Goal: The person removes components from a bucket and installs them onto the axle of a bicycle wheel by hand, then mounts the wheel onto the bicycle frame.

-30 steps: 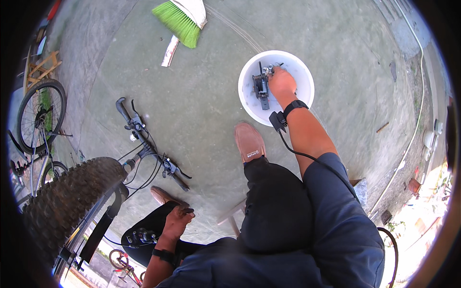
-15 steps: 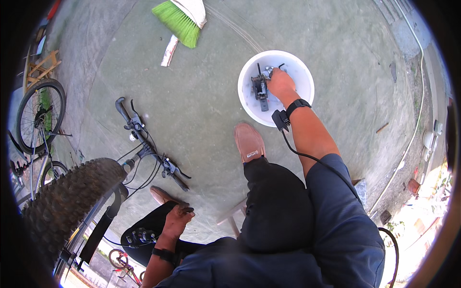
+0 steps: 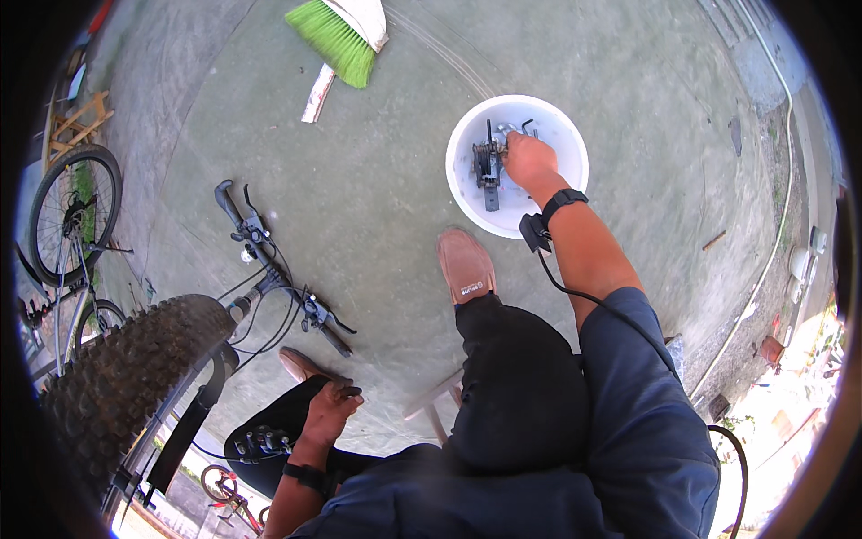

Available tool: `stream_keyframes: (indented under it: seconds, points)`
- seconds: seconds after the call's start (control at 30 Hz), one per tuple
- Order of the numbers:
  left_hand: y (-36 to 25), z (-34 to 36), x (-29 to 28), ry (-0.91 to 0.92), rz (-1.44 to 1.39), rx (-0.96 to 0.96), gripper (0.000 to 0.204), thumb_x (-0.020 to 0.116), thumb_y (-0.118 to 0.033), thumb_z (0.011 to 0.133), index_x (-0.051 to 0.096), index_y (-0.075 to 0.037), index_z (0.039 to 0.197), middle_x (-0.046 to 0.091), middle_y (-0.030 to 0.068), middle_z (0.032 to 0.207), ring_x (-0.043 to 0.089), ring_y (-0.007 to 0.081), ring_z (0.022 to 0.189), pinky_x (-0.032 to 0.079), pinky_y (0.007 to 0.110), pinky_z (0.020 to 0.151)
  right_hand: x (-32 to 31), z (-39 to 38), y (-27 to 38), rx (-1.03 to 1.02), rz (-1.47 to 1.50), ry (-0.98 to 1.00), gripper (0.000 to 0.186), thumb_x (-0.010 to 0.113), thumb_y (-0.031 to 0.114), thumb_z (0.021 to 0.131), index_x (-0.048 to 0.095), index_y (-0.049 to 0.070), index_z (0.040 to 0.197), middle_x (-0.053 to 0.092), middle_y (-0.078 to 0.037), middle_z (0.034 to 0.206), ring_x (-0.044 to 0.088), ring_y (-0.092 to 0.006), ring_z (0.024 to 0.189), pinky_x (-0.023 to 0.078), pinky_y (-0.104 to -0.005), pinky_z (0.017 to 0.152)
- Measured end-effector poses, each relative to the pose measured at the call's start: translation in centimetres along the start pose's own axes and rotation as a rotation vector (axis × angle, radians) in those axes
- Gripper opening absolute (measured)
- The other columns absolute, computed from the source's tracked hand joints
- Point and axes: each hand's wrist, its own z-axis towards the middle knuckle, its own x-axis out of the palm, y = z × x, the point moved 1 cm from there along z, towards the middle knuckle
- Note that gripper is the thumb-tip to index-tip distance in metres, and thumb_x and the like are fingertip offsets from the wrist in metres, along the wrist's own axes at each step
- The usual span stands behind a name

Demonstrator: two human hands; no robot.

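Note:
My right hand (image 3: 532,163) reaches into a white plastic basin (image 3: 568,144) on the ground, its fingers curled over dark and silver metal tools and small parts (image 3: 488,171); what exactly lies between the fingertips is hidden. A bent black hex key (image 3: 527,123) shows just above it. My left hand (image 3: 330,409) is by my left thigh, fingers curled, with something small and dark at the fingertips that I cannot make out. An upended bicycle is at my left, its knobby tire (image 3: 126,359) near that hand and its handlebar (image 3: 269,278) low on the ground.
A green broom head (image 3: 337,45) with a white piece lies at the top. More bicycles (image 3: 76,216) and a wooden frame (image 3: 81,126) stand at the far left. A pale hose (image 3: 786,180) runs along the right. A stool (image 3: 429,409) shows between my legs.
My right hand has shifted a little within the basin, and that forearm has moved slightly rightward. My left hand stays where it was.

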Motion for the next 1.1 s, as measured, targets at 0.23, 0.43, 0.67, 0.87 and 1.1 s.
stream_keyframes:
  seconds: [0.23, 0.43, 0.67, 0.87, 1.1]
  points:
    - [-0.1, 0.2, 0.1, 0.001, 0.040, -0.004, 0.051, 0.071, -0.010, 0.082, 0.048, 0.008, 0.124, 0.063, 0.0175, 0.109, 0.061, 0.0200, 0.097, 0.050, 0.028, 0.077, -1.4, 0.0, -0.9, 0.018, 0.069, -0.035, 0.027, 0.066, 0.025, 0.084, 0.062, 0.009, 0.105, 0.069, -0.012, 0.097, 0.066, -0.0303, 0.092, 0.053, -0.0428, 0.075]
    - [0.0, 0.1, 0.0, 0.000, 0.013, 0.014, 0.050, 0.071, -0.010, 0.083, 0.048, 0.007, 0.124, 0.063, 0.0176, 0.110, 0.061, 0.0212, 0.099, 0.051, 0.029, 0.079, 0.3, -0.6, -1.3, 0.035, 0.004, 0.010, 0.028, 0.067, 0.026, 0.083, 0.061, 0.009, 0.105, 0.069, -0.012, 0.098, 0.066, -0.0291, 0.092, 0.053, -0.0425, 0.076]
    - [0.1, 0.1, 0.0, 0.004, 0.060, -0.001, 0.050, 0.070, -0.010, 0.083, 0.047, 0.007, 0.125, 0.062, 0.0184, 0.111, 0.061, 0.0220, 0.100, 0.052, 0.029, 0.079, -1.7, -0.4, -0.6, 0.004, 0.025, 0.057, 0.037, 0.072, 0.029, 0.079, 0.060, 0.007, 0.106, 0.069, -0.013, 0.101, 0.066, -0.0297, 0.096, 0.053, -0.0421, 0.079]
    - [-0.3, 0.1, 0.2, 0.005, 0.044, 0.001, 0.050, 0.070, -0.010, 0.083, 0.047, 0.008, 0.124, 0.063, 0.0186, 0.111, 0.062, 0.0219, 0.099, 0.052, 0.029, 0.079, -1.4, -0.5, -1.9, 0.155, 0.143, -0.124, 0.034, 0.069, 0.028, 0.080, 0.058, 0.007, 0.105, 0.070, -0.013, 0.093, 0.067, -0.0308, 0.089, 0.053, -0.0427, 0.075]
    - [-0.2, 0.4, 0.1, 0.001, 0.041, 0.008, 0.049, 0.070, -0.008, 0.083, 0.048, 0.009, 0.123, 0.063, 0.0186, 0.109, 0.062, 0.0217, 0.098, 0.052, 0.029, 0.079, 1.2, -1.0, -0.5, 0.022, 0.111, -0.164, 0.022, 0.056, 0.017, 0.086, 0.059, 0.014, 0.108, 0.068, -0.013, 0.099, 0.067, -0.0316, 0.089, 0.054, -0.0439, 0.074]
